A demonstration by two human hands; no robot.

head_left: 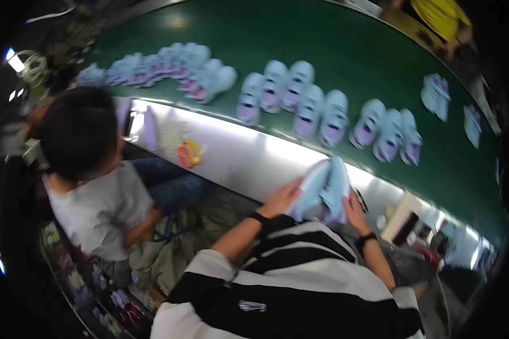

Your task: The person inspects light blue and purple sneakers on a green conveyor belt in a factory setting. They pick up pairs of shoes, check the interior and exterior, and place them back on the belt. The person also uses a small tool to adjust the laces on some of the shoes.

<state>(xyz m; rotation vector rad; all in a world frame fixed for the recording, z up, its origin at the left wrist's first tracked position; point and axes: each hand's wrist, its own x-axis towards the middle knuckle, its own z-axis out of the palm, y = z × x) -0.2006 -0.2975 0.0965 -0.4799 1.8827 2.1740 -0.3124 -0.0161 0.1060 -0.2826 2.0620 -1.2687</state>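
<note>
A pair of pale blue sneakers with lilac parts, one left sneaker (310, 191) and one right sneaker (337, 182), is held close in front of my body with the toes pointing away. My left hand (285, 198) grips the outer side of the left one. Around the outer side of the right one, my right hand (354, 211) is closed. The two shoes lean against each other at the toes. My palms and some fingertips are hidden behind the shoes, and the picture is slightly blurred.
Beyond my hands, a green tabletop (322, 34) carries several matching sneakers (308, 110), with more bunched at the far left. Orange and yellow rings (190, 154) lie on a metal ledge (232, 169). One person (96, 198) sits at left; another in yellow (438, 20) stands across.
</note>
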